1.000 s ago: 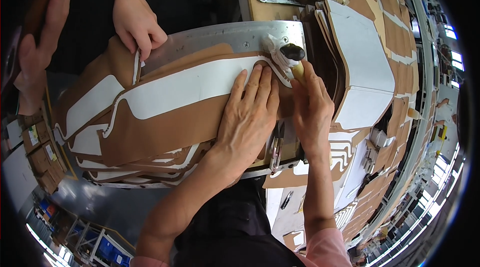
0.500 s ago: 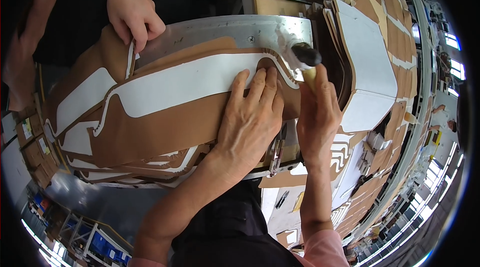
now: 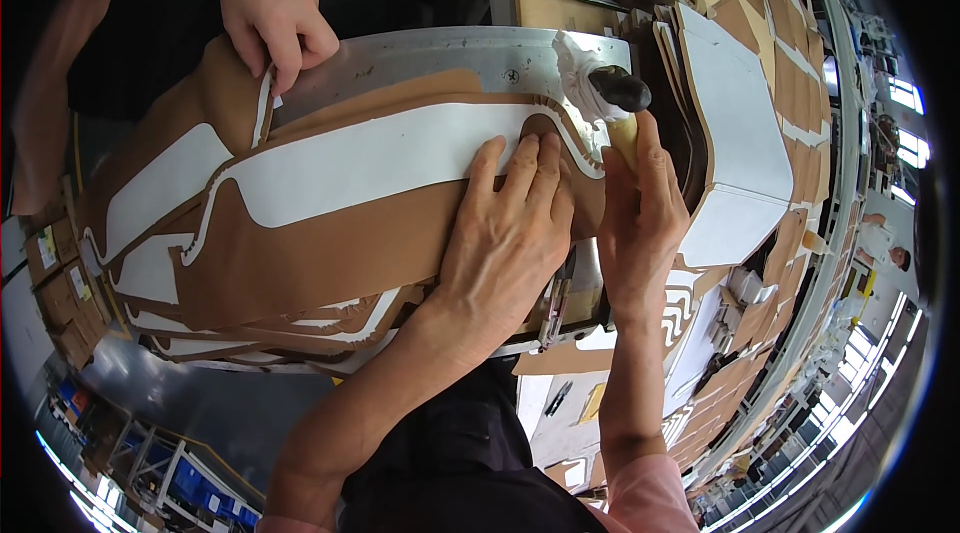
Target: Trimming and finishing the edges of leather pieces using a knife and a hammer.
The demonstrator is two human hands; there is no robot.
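1. I see the brown piece [image 3: 330,253], with its white backing [image 3: 370,153], lying across the metal plate [image 3: 440,53] on top of other brown pieces.
2. My left hand [image 3: 515,233] lies flat on it, fingers slightly apart and gripping nothing, fingertips near the notched, curved edge [image 3: 575,145].
3. My right hand [image 3: 645,223] is wrapped around the pale handle of a black-headed hammer [image 3: 622,91]; I cannot tell whether its head touches the plate.
4. I judge the step to be flattening that edge; the next move calls for light, aimed taps along the curve, clear of my left fingertips.
5. A co-worker's hand [image 3: 280,18] pinches near a narrow strip [image 3: 264,108].
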